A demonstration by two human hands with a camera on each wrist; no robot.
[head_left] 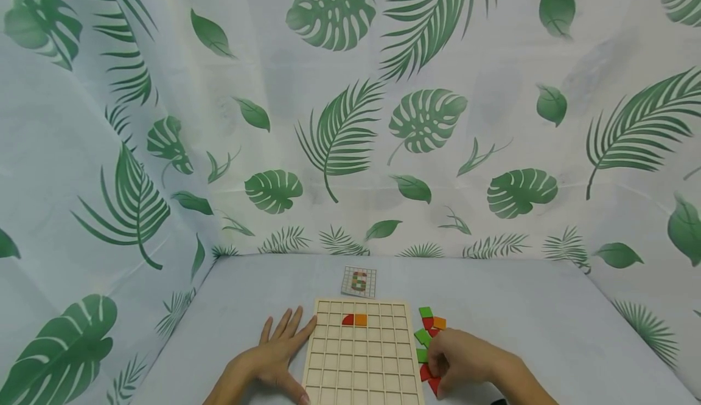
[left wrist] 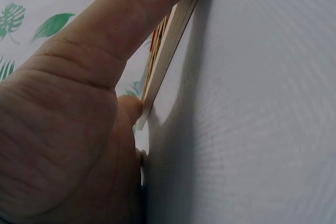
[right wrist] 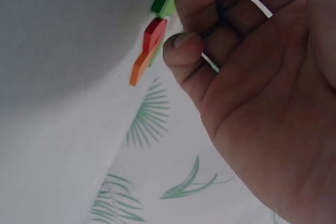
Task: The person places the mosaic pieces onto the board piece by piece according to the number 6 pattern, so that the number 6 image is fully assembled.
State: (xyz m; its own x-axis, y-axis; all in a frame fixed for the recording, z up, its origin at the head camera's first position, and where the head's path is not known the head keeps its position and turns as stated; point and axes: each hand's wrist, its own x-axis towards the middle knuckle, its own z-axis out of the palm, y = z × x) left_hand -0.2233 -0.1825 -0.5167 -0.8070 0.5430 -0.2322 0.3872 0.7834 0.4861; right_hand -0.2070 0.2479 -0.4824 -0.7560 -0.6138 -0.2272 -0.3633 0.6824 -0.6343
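A wooden grid board (head_left: 361, 362) lies flat in front of me, with a red rounded tile (head_left: 348, 319) and an orange square tile (head_left: 361, 320) side by side in an upper row. My left hand (head_left: 274, 356) is spread along the board's left edge, thumb and fingertips at its rim; the left wrist view shows the thumb (left wrist: 142, 14) over that side. Right of the board, my right hand (head_left: 465, 356) reaches down with bent fingers into the loose tiles. Its thumb and forefinger are at the red tiles (head_left: 434, 385); I cannot tell whether they pinch one.
A small card (head_left: 358, 281) with a coloured grid pattern lies beyond the board's far edge. Loose green tiles (head_left: 426, 312), an orange tile (head_left: 439, 323) and red ones line the board's right side. Leaf-print cloth (head_left: 350, 149) hangs behind the table (head_left: 493, 295).
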